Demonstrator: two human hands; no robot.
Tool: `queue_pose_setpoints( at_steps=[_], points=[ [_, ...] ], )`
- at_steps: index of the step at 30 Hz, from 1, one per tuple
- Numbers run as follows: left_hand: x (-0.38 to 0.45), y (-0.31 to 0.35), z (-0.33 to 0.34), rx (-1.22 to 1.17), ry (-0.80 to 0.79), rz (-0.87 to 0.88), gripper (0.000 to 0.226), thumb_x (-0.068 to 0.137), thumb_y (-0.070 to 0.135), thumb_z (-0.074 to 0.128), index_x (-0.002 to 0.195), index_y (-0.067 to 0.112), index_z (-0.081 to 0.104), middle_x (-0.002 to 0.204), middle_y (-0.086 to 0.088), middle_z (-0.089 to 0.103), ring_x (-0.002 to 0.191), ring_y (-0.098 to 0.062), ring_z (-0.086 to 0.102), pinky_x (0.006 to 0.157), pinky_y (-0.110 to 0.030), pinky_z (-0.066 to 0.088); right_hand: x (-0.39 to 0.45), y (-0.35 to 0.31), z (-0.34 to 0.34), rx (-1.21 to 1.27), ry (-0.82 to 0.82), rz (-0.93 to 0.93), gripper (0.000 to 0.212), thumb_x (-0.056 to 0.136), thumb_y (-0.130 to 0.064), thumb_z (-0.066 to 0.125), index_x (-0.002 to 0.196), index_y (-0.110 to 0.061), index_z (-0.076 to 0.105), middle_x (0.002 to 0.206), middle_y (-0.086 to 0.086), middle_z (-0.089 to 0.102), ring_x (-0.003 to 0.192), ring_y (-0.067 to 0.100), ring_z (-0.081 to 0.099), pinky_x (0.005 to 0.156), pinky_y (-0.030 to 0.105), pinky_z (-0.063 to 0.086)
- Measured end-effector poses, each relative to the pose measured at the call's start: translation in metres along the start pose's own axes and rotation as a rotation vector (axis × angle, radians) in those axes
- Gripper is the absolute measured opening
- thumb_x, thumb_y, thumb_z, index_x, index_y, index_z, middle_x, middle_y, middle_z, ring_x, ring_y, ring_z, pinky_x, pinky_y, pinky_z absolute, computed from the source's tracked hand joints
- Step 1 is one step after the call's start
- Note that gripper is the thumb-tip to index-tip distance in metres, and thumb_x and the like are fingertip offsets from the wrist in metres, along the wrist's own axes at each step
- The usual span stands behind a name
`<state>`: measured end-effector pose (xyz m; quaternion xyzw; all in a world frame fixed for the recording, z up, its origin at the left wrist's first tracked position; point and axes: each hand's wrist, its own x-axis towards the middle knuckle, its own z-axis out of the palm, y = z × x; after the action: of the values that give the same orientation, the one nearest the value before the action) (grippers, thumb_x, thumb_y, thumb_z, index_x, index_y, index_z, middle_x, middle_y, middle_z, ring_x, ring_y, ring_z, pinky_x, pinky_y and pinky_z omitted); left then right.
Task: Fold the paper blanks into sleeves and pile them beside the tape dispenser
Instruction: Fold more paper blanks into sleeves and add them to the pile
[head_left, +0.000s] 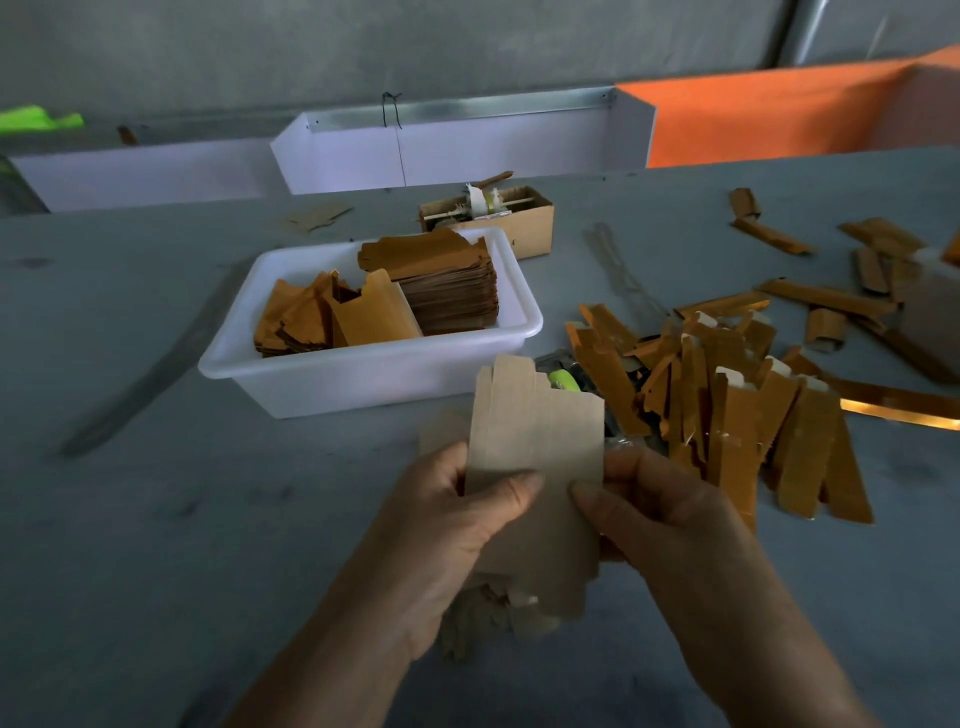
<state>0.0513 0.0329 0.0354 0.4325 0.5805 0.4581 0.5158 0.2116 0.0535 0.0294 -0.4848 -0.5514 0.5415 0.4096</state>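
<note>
A flat brown paper blank (537, 436) stands upright in front of me, plain side towards me. My left hand (457, 525) pinches its left edge with thumb on the front. My right hand (660, 514) pinches its right edge the same way. More blanks hang under my left hand. Behind the blank sits the tape dispenser (563, 379) with a green roll, mostly hidden. A pile of folded gold sleeves (727, 405) lies right of it. A white tub (374, 374) holds stacked blanks (447, 286).
A small cardboard box (488, 215) with odds and ends stands behind the tub. Loose folded sleeves (826, 299) are scattered at the right of the grey table (156, 519). White bins (457, 150) and an orange panel (779, 114) line the far edge.
</note>
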Motion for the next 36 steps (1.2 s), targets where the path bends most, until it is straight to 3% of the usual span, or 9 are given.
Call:
queue_pose_setpoints(
  at_steps=[7, 13, 17, 19, 22, 26, 29, 31, 36],
  points=[
    [0.002, -0.007, 0.01, 0.157, 0.159, 0.081, 0.013, 0.076, 0.033, 0.075, 0.087, 0.028, 0.072, 0.077, 0.004, 0.074, 0.074, -0.014, 0.07, 0.068, -0.038, 0.056, -0.004, 0.002, 0.003, -0.345, 0.127, -0.167, 0.009, 0.078, -0.035, 0.063, 0.082, -0.035, 0.055, 0.069, -0.01, 0.061, 0.063, 0.0, 0.058, 0.049, 0.014, 0.044],
    [-0.003, -0.008, 0.022, 0.113, 0.113, 0.128, 0.016, 0.077, 0.031, 0.069, 0.074, 0.015, 0.066, 0.055, -0.004, 0.062, 0.048, -0.018, 0.056, 0.048, -0.033, 0.047, -0.009, -0.006, 0.014, -0.105, 0.017, -0.178, 0.034, 0.072, -0.054, 0.049, 0.084, -0.022, 0.054, 0.068, 0.001, 0.067, 0.057, 0.015, 0.066, 0.052, 0.029, 0.055],
    [-0.005, -0.001, 0.012, 0.139, -0.023, 0.081, 0.029, 0.076, 0.043, 0.058, 0.082, 0.017, 0.068, 0.074, -0.012, 0.067, 0.071, -0.02, 0.065, 0.068, -0.046, 0.053, -0.006, -0.004, 0.011, -0.105, 0.006, -0.168, 0.034, 0.072, -0.051, 0.048, 0.088, -0.023, 0.058, 0.073, 0.0, 0.068, 0.062, 0.016, 0.067, 0.058, 0.034, 0.058],
    [-0.007, 0.003, 0.007, 0.154, -0.148, 0.056, 0.035, 0.084, 0.054, 0.06, 0.088, 0.022, 0.072, 0.085, -0.004, 0.073, 0.085, -0.017, 0.07, 0.077, -0.037, 0.055, -0.005, -0.005, 0.008, -0.126, -0.015, -0.157, 0.026, 0.076, -0.043, 0.051, 0.089, -0.022, 0.059, 0.074, -0.001, 0.069, 0.063, 0.015, 0.068, 0.059, 0.033, 0.058],
    [-0.006, 0.004, 0.005, 0.188, -0.124, 0.066, 0.02, 0.089, 0.036, 0.059, 0.092, 0.022, 0.073, 0.089, -0.004, 0.074, 0.09, -0.021, 0.069, 0.082, -0.04, 0.056, -0.006, -0.006, 0.008, -0.146, -0.047, -0.144, 0.008, 0.084, -0.027, 0.056, 0.086, -0.021, 0.061, 0.073, -0.003, 0.07, 0.064, 0.012, 0.068, 0.058, 0.027, 0.057],
    [-0.005, 0.009, -0.001, 0.188, -0.234, 0.059, 0.021, 0.089, 0.031, 0.059, 0.1, 0.018, 0.072, 0.098, -0.006, 0.074, 0.098, -0.023, 0.068, 0.094, -0.045, 0.051, -0.004, -0.003, 0.004, -0.136, 0.13, -0.111, 0.039, 0.059, -0.055, 0.056, 0.088, -0.029, 0.058, 0.076, -0.004, 0.067, 0.071, 0.008, 0.065, 0.061, 0.024, 0.053],
    [-0.005, 0.012, -0.004, 0.193, -0.303, 0.05, 0.021, 0.086, 0.031, 0.065, 0.102, 0.02, 0.072, 0.1, 0.001, 0.074, 0.099, -0.014, 0.068, 0.093, -0.036, 0.05, -0.004, -0.007, 0.0, 0.026, -0.022, 0.005, 0.042, 0.059, -0.052, 0.059, 0.09, -0.024, 0.066, 0.085, 0.0, 0.07, 0.082, 0.013, 0.067, 0.071, 0.025, 0.053],
    [-0.004, 0.012, -0.003, 0.167, -0.291, 0.029, 0.018, 0.082, 0.027, 0.07, 0.098, 0.021, 0.07, 0.096, 0.0, 0.075, 0.094, -0.015, 0.07, 0.089, -0.035, 0.052, -0.005, -0.011, -0.001, 0.219, -0.134, 0.081, 0.028, 0.066, -0.036, 0.06, 0.084, -0.019, 0.072, 0.085, 0.004, 0.073, 0.082, 0.017, 0.069, 0.068, 0.025, 0.056],
    [-0.005, 0.002, 0.002, 0.227, -0.041, 0.081, 0.019, 0.067, 0.045, 0.07, 0.081, 0.032, 0.069, 0.076, 0.006, 0.072, 0.072, -0.007, 0.066, 0.071, -0.03, 0.05, -0.003, -0.007, 0.0, 0.263, -0.046, 0.11, 0.024, 0.065, -0.032, 0.059, 0.079, -0.018, 0.072, 0.081, 0.008, 0.072, 0.077, 0.018, 0.07, 0.067, 0.026, 0.052]
  ],
)
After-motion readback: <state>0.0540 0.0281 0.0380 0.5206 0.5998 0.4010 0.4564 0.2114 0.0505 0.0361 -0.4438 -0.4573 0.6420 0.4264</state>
